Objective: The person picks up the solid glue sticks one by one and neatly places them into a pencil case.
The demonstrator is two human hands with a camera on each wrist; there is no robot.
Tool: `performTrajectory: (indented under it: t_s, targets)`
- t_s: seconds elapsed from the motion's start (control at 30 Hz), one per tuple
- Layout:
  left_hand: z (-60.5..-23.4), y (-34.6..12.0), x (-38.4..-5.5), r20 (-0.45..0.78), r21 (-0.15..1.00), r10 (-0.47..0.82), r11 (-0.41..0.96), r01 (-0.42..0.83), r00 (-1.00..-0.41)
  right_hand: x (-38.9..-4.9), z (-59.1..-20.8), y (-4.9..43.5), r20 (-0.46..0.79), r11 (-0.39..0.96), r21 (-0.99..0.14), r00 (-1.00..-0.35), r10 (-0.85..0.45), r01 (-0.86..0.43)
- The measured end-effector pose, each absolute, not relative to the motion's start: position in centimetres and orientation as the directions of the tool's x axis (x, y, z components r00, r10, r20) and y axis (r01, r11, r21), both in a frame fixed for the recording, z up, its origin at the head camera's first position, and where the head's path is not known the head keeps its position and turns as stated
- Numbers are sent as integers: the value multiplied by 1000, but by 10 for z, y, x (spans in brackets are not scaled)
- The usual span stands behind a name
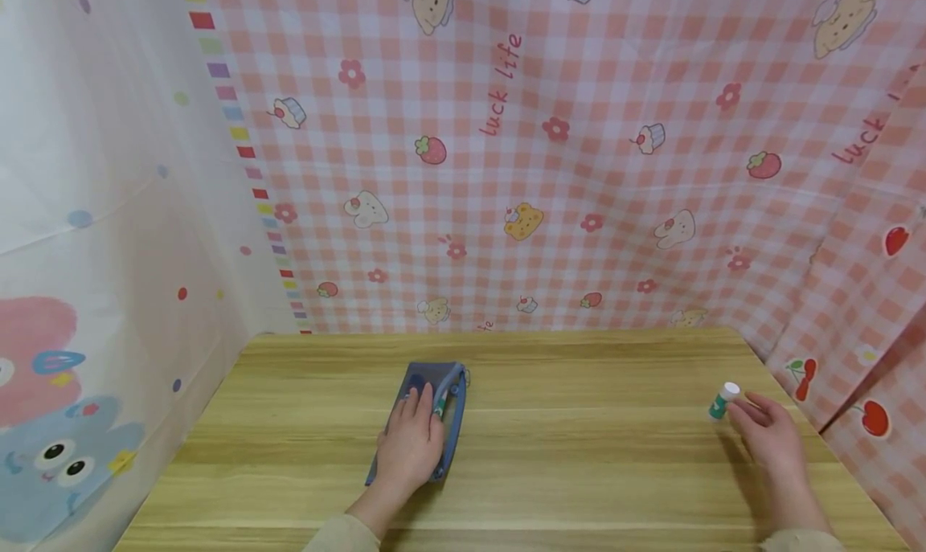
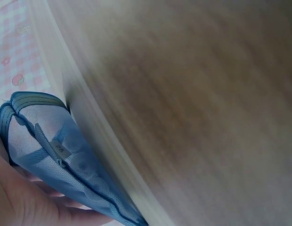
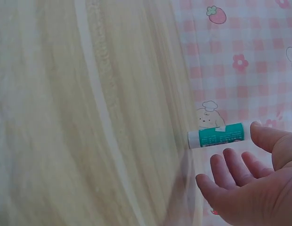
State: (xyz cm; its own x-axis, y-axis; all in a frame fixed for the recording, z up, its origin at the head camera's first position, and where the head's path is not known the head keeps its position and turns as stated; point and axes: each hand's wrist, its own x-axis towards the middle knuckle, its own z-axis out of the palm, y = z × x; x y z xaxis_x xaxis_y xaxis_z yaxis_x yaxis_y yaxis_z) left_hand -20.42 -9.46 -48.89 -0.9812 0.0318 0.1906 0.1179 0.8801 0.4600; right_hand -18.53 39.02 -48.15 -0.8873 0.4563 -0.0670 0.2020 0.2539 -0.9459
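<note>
A blue mesh zip pencil case (image 1: 457,431) lies on the wooden table, left of the middle. My left hand (image 1: 412,447) rests on top of it with fingers stretched along it. In the left wrist view the zip side of the mesh case (image 2: 66,155) shows, with the hand (image 2: 28,197) along its edge. Toward the table's right side a green glue stick (image 1: 718,407) with white ends stands upright. Close beside it is my right hand (image 1: 774,439), its thumb near the white top. The right wrist view shows the glue stick (image 3: 221,135) and that hand's (image 3: 249,188) spread fingers.
The wooden table (image 1: 579,472) stands against a pink checked cloth (image 1: 470,182) at the back. A white cloth with cartoon prints (image 1: 130,214) hangs on the left. More printed cloth (image 1: 882,335) hangs along the right edge.
</note>
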Motion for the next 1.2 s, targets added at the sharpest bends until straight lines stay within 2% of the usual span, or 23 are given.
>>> performTrajectory:
  t_s: [0.4,0.67,0.8,1.2]
  targets:
    - [-489,-94,-204,187,456,29,883,113,-982,-201,-488,381,-82,193,-960,-861,502,205]
    - [-490,-94,-205,193,454,29,884,115,-981,-202,-486,376,-80,302,-914,-849,523,272]
    - [-490,-95,-205,192,449,28,887,113,-981,-201,-487,371,-81,308,-912,-855,512,271]
    - [-488,-94,-204,183,451,30,886,111,-983,-201,-484,347,-142,78,-978,-890,433,194]
